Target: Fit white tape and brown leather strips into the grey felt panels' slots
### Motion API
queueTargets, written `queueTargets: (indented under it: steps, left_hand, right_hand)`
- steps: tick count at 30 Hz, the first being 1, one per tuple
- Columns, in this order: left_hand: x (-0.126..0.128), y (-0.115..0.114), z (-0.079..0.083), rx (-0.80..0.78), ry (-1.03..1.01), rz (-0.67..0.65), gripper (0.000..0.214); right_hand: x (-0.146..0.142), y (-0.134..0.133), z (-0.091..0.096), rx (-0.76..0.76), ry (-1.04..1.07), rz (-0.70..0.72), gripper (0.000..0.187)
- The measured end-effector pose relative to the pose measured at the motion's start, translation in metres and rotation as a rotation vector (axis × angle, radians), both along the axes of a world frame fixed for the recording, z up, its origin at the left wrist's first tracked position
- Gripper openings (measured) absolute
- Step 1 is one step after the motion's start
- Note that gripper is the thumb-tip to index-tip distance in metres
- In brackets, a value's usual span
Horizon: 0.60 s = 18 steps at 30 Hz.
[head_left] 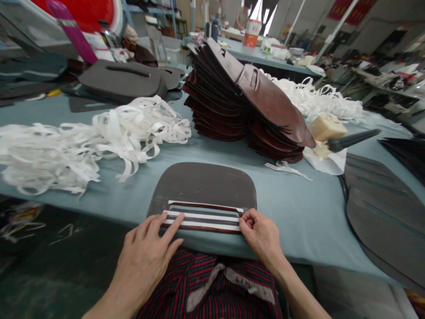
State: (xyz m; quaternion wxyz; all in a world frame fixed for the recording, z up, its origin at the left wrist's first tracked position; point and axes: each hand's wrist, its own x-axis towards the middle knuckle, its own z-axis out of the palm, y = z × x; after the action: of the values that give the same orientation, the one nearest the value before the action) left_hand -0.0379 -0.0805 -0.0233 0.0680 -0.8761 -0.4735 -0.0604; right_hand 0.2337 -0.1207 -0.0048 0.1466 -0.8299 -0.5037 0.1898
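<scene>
The left hand (142, 261) lay with its fingers spread, the fingertips pressed flat on the left ends of the white strips (202, 216) that ran across a slotted, round-cornered dark grey panel (202, 184). The right hand (260, 235) sat at the opposite ends with its fingers curled and gathered together; whether it pinched a strip or only pressed down on them, I couldn't tell. So the strips lay between the two hands, touching both, and the panel's near edge came to the edge of the pale blue-grey cloth-covered table (308, 230), just above the person's red and dark striped lap (206, 283). Past the panel's far edge, a band of cloth separated it from a tall fanned stack of brown leather-like panels (245, 102). To its left, cloth showed up to a loose heap of white strips (99, 141), whose ends reached near the panel without touching it. Further cloth lay to the right, up to overlapping dark grey panels (381, 217) at the table's right side. A small white offcut (285, 168) lay near the stack, and beyond it a cream sponge block (327, 128) sat on white paper (327, 164) beside a dark-bristled brush (352, 139).
</scene>
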Motion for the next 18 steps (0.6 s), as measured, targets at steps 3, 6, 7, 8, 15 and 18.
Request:
queueTargets:
  steps: [3, 6, 7, 8, 15, 18]
  left_hand:
    - [0.001, -0.003, -0.003, 0.009, -0.017, 0.024, 0.048]
    - [0.001, 0.003, -0.005, 0.001, -0.046, 0.021, 0.048]
    - [0.001, 0.007, -0.005, -0.006, -0.057, 0.011, 0.048]
    - [0.002, 0.013, -0.005, -0.016, -0.067, -0.002, 0.048]
    - [0.014, 0.056, 0.005, -0.044, -0.190, -0.033, 0.037]
    - [0.016, 0.061, 0.004, -0.052, -0.281, -0.011, 0.033]
  right_hand:
    - [-0.004, -0.001, 0.000, -0.013, -0.086, 0.004, 0.009]
    - [-0.011, -0.003, -0.003, 0.093, -0.214, 0.101, 0.007]
    - [-0.015, -0.002, -0.004, 0.166, -0.245, 0.171, 0.010]
    - [-0.019, 0.000, -0.005, 0.241, -0.258, 0.258, 0.016]
    - [-0.047, 0.033, -0.012, 0.372, -0.266, 0.606, 0.026]
    - [-0.040, 0.042, -0.011, 0.337, -0.195, 0.570, 0.021]
